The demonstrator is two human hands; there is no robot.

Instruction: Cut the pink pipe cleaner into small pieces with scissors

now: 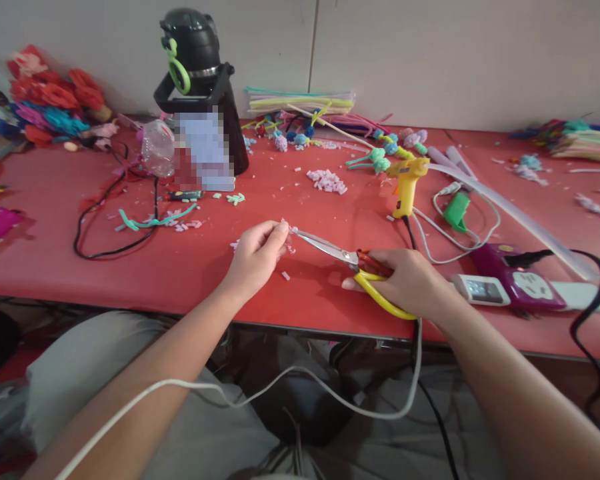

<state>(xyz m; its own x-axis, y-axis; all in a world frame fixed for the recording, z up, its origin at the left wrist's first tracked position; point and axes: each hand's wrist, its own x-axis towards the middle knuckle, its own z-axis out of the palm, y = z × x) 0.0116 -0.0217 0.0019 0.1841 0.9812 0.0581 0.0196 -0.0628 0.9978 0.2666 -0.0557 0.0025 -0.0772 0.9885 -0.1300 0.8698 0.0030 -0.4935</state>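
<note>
My left hand (261, 257) is closed in a pinch on a small pale pink fuzzy piece (293, 231), most of it hidden by the fingers. It looks like pipe cleaner, but its shape is too small to make out. From the right, my right hand (405, 280) grips scissors (347, 257) with yellow and red handles. The blades point left and their tips are at the pink piece, nearly closed. A short pink snippet (286, 275) lies on the red table (200, 280) below the hands.
A pile of pale pink snippets (327, 181) lies farther back. At the right are a yellow glue gun (407, 183) with a long glue stick, a purple power strip (527, 280) and cables. A black bottle (237, 133) stands back left, near pipe-cleaner bundles (300, 102). A white cable (280, 380) crosses my lap.
</note>
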